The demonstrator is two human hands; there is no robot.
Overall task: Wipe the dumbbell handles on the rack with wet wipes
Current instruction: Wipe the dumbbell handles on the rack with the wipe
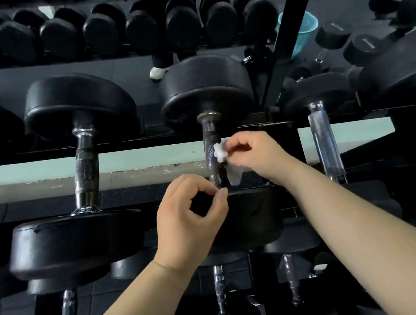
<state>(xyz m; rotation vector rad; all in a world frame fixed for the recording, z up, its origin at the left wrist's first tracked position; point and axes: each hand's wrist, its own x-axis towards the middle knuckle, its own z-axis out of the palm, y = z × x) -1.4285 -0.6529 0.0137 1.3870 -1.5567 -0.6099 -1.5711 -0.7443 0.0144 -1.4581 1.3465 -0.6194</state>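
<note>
The far-left dumbbell lies across the rack, its chrome handle knurled in the middle and smooth and bright at both collars. There is an open gap between it and the next dumbbell, with pale wall showing through behind.

My left hand is at the near end of the middle handle, in front of the near black head. The thumb and forefinger curl towards each other, tips almost meeting. I cannot tell whether they pinch anything.

The middle handle is darker and duller than its neighbours, with a diagonal knurl. The wet wipe, white and bunched, sits against its right side about halfway along. My right hand pinches it between fingertips and thumb.

Further right is another gap, then a shiny, finely knurled handle. Behind the rack's upright, a teal mesh basket shows. I cannot make out what is in it.
</note>
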